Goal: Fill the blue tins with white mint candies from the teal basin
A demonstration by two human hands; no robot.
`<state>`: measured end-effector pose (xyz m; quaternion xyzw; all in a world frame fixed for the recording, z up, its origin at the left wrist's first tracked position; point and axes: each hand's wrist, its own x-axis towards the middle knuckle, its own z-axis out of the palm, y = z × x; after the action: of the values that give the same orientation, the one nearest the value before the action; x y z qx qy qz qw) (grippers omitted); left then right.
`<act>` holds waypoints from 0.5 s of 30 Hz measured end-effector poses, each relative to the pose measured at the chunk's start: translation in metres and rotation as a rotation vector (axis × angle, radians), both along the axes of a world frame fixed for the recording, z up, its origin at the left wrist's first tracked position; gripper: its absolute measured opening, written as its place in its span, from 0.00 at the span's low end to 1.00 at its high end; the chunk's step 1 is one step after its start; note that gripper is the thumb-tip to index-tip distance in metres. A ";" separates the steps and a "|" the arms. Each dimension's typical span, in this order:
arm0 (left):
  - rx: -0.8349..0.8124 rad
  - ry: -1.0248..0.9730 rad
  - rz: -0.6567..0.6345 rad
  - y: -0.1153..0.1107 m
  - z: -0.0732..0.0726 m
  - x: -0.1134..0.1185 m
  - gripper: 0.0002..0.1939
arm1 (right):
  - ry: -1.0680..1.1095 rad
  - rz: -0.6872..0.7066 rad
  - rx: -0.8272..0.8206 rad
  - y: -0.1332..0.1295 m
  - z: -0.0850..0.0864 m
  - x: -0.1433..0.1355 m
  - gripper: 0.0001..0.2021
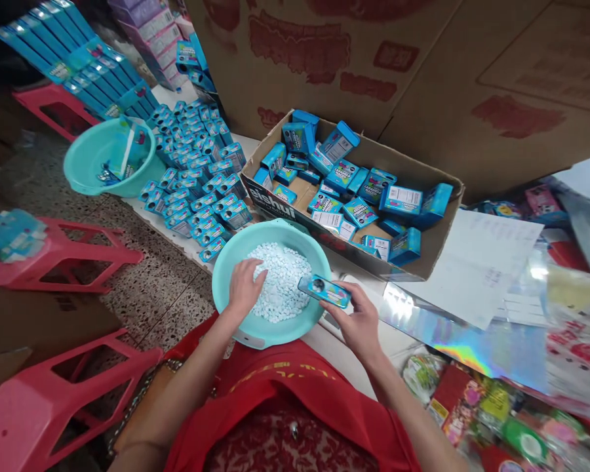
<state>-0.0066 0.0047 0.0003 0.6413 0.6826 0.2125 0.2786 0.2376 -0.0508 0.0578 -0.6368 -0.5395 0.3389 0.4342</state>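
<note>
A turquoise basin [225, 288] sits at my lap, holding a heap of small white candies [280, 282]. My left hand [246, 285] is over the left side of the heap, thumb and fingers apart; whether it touches the candies is hard to tell. Over the basin's right rim, my right hand [356, 318] grips a small blue candy box [327, 290] by its end. That box is tilted, its narrow face with a dark round spot turned up toward me. Just beyond the basin, a cardboard tray [398, 269] holds several loose blue candy boxes [358, 211].
Rows of blue boxes [196, 177] stand left of the tray. Another turquoise basin [73, 164] is at the far left, near pink stools [73, 242]. Large cartons [423, 85] rise behind. White paper [482, 262] and packaged sweets [501, 419] lie at right.
</note>
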 end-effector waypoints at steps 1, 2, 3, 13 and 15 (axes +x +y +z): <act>0.051 0.100 0.007 0.003 0.004 -0.003 0.14 | -0.007 -0.055 -0.012 -0.003 0.001 0.008 0.18; 0.084 0.195 0.016 0.007 0.008 -0.007 0.15 | -0.022 -0.121 -0.025 -0.006 0.001 0.017 0.19; 0.099 0.278 0.023 0.011 0.011 -0.011 0.17 | -0.046 -0.193 -0.039 -0.010 -0.002 0.027 0.20; 0.003 0.605 0.056 0.054 0.013 -0.017 0.28 | -0.219 -0.355 -0.106 -0.032 -0.072 0.078 0.26; 0.019 0.600 0.053 0.052 0.013 -0.016 0.28 | -0.313 -0.368 -0.010 -0.038 -0.073 0.075 0.26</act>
<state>-0.0225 0.0572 0.0131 0.6599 0.7490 0.0272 0.0527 0.3131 -0.0884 -0.0152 -0.7712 -0.4733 0.1539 0.3969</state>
